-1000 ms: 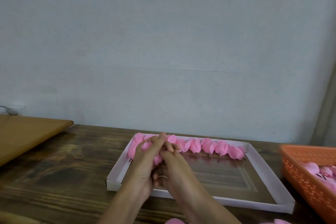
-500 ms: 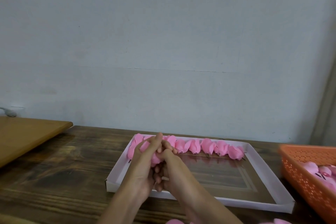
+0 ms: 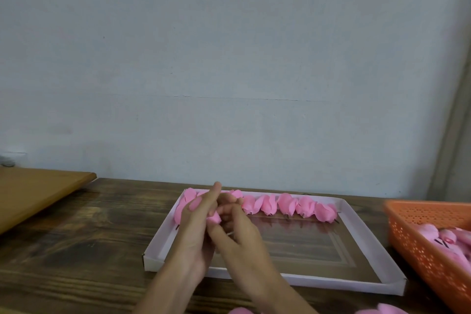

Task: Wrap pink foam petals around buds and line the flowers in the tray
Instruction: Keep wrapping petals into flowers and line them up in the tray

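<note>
Barely shifted since the earlier frame, the fingers (image 3: 208, 200) of left hand (image 3: 195, 229) and right hand (image 3: 240, 236) pinch the flower (image 3: 214, 218) above the tray (image 3: 305, 279), left end. Recommended: press each petal snugly round the bud, overlap even, then seat it beside the row (image 3: 288, 204). Basket (image 3: 418, 233) stands right.

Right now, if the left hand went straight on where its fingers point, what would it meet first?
Likely the row of flowers at the tray's far rim; the left hand, holding a bud, may be high enough to reach the wall.
</note>
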Available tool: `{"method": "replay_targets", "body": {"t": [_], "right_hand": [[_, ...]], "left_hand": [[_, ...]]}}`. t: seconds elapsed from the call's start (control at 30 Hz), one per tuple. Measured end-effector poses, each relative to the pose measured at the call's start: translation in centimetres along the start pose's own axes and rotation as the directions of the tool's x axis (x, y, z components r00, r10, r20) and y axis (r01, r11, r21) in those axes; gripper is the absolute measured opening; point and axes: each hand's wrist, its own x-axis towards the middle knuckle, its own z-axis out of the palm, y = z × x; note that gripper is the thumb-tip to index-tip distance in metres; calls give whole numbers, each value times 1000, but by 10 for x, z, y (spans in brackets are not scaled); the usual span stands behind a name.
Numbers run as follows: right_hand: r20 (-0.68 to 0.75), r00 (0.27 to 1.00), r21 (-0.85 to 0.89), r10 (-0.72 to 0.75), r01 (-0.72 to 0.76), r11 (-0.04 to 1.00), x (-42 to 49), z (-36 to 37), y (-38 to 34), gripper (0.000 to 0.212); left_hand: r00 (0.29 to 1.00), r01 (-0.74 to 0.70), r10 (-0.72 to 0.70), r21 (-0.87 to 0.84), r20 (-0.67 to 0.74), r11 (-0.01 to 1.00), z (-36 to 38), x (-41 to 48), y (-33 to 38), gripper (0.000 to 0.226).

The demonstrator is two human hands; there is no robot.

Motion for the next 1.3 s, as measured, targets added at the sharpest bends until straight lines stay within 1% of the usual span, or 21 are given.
{"method": "replay_targets", "body": {"t": [0.1,0.13,0.17,0.23,0.27,0.33,0.4,0.47,0.53,0.6,0.63,0.7,0.73,0.77,0.83,0.9,1.03,1.13,1.23,1.27,1.3], "right_hand": [[45,978,162,204,-209,964,1,4,-5,25],[57,970,153,236,-242,958,0,5,-7,31],[61,966,100,250,-255,962,-1,5,-8,37],[63,977,-118,203,-195,974,-3,1,-7,39],[82,984,-272,157,-130,953,-3,-2,-6,35],[134,984,-532,118,-29,846,-2,-11,-7,33],[131,980,-629,146,-32,777,2,-23,-12,34],[95,984,-663,150,-50,747,8,-36,-25,31],[57,992,-627,115,-54,777,14,-51,-40,26],[6,997,-563,75,-59,825,19,-66,-56,23],[-19,998,-534,55,-57,844,21,-73,-63,22],[-62,998,-488,20,-48,872,22,-88,-74,22],[-82,997,-465,3,-41,884,22,-95,-77,21],[-101,995,-446,-13,-33,895,22,-102,-81,21],[-132,991,-406,-33,-23,913,23,-116,-85,21],[-168,985,-357,-35,-27,934,26,-130,-88,20],[-254,965,-311,-68,-15,950,29,-156,-89,20],[-305,949,-297,-75,-20,955,29,-166,-86,21],[-284,959,-352,-7,-97,931,29,-166,-78,19],[-267,964,-393,14,-122,911,28,-166,-76,17],[-265,964,-430,19,-136,893,27,-168,-74,15]], "left_hand": [[996,36,-41,62,82,997,-8,4,-2,60],[994,28,-35,71,103,997,-10,5,-3,63],[992,15,-23,67,123,998,-10,5,-4,62],[993,-10,6,34,118,999,-8,6,-6,59],[997,-21,19,21,78,1000,-6,6,-4,58],[996,-59,61,22,-66,998,-9,10,0,57],[973,-63,88,121,-215,991,-17,15,6,57],[932,2,107,301,-346,954,-27,17,11,55],[912,45,166,494,-375,869,-34,17,16,40],[951,91,124,642,-283,761,-38,19,20,16],[970,134,51,693,-240,708,-39,22,21,21],[977,208,-85,786,-196,582,-38,29,20,46],[972,233,-118,815,-202,531,-36,33,19,51],[969,248,-125,832,-214,496,-33,38,16,48],[962,269,-80,873,-260,407,-28,48,8,40],[952,296,-13,905,-306,307,-24,59,0,43],[946,311,45,938,-321,152,-13,75,-15,43],[945,315,100,948,-310,-40,-10,79,-21,42],[947,299,218,899,-237,-320,-9,72,-30,40],[944,291,261,878,-200,-381,-9,70,-32,40],[939,283,300,870,-167,-404,-11,68,-34,40]]}}
